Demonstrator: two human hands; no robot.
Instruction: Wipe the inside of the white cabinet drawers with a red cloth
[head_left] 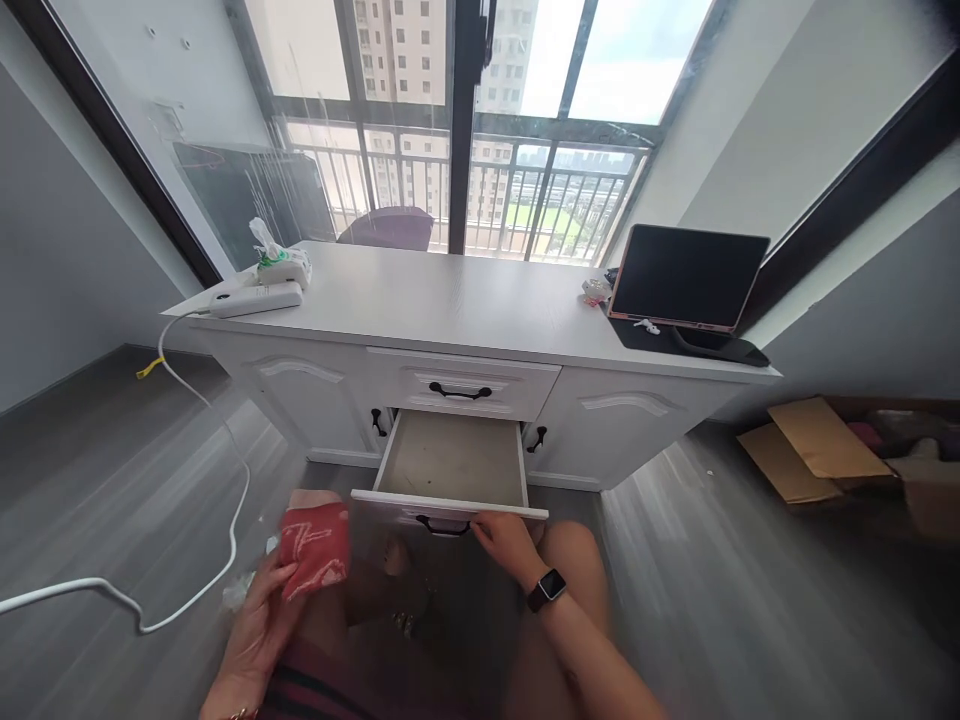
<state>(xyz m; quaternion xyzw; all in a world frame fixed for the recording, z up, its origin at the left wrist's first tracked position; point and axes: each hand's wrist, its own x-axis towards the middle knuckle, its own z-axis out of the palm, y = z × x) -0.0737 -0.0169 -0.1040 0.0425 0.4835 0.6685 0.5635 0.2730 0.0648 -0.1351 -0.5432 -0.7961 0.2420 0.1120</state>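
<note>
Near left, a red-and-white item [319, 548] is being grasped in the left hand [259, 612], just left of the open lower drawer [450, 465]! The right hand [506, 542] is set against the drawer's front, at the black handle's [442, 528] right end; whether a grip is taken cannot be told.
</note>
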